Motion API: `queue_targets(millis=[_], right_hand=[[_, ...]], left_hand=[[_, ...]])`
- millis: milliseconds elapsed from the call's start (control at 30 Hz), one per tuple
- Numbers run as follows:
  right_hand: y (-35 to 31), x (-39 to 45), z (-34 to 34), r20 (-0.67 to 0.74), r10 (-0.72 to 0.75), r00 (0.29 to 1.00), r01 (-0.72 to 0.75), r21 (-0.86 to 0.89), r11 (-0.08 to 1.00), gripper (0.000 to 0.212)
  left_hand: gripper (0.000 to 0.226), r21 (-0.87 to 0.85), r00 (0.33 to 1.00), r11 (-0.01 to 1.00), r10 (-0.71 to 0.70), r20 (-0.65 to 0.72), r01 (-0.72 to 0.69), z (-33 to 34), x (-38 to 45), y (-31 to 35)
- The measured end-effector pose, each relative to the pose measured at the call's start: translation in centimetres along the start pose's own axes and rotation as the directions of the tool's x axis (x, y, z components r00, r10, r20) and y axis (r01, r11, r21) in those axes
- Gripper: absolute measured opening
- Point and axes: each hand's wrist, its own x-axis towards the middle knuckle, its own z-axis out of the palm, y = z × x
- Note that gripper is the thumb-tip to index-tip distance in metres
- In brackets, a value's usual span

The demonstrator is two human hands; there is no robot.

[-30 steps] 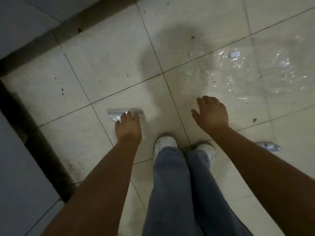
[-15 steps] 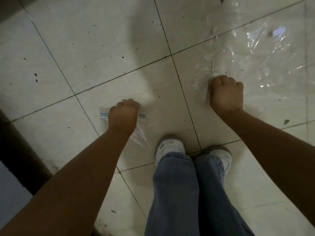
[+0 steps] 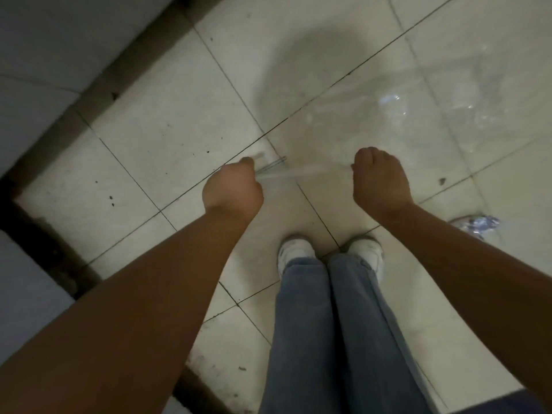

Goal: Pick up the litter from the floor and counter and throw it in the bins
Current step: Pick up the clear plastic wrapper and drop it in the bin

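Note:
My left hand (image 3: 233,191) is a closed fist gripping a small clear zip bag (image 3: 273,170) with a blue seal line, lifted off the tiled floor. My right hand (image 3: 379,179) is also closed, holding the near edge of a large clear plastic sheet (image 3: 397,115) that spreads away over the tiles to the upper right. The plastic is blurred and faint between the two hands, so where the bag ends and the sheet begins is unclear.
A crumpled silvery-blue wrapper (image 3: 475,224) lies on the floor to the right of my feet. My white shoes (image 3: 298,252) and jeans are at the bottom centre. A dark plinth under grey cabinets (image 3: 44,52) runs along the left. No bin is in view.
Both hands closed on the plastic on the floor and have come up with it. The view has pulled back, so the cabinets at left show again.

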Motion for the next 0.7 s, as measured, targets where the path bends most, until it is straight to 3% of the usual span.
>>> queue_targets(millis=[67,167,333,533,700], right_hand=[[-0.2,-2.0,-4.4,0.006,0.061,0.998,-0.061,0.144,0.988,0.011],[0.3,-5.3,-11.4,0.019,0.211,0.977,-0.209,0.252,0.945,0.029],[2.0,-11.1,-24.1,-0.246,0.245,0.938,-0.153,0.339,0.928,0.036],[5.5,-20.1,-35.5,-0.392,0.504,0.769,-0.339,0.418,0.843,0.026],[8.2,-29.1,-40.5,-0.464,0.676,0.572,-0.512,0.441,0.737,0.025]], left_hand=[[0.022,-0.044,0.999,0.998,0.039,-0.009,-0.040,-3.6,-2.5,2.6],[0.025,-0.062,0.989,0.987,0.143,-0.045,-0.146,-9.0,-6.3,7.2],[0.028,-0.272,0.978,0.940,0.189,-0.087,-0.206,-16.8,-12.4,16.1],[0.025,-0.534,0.962,0.816,0.274,0.021,-0.221,-20.9,-19.9,27.7],[0.020,-0.581,0.884,0.750,0.454,0.108,-0.314,-20.6,-27.0,35.8]])
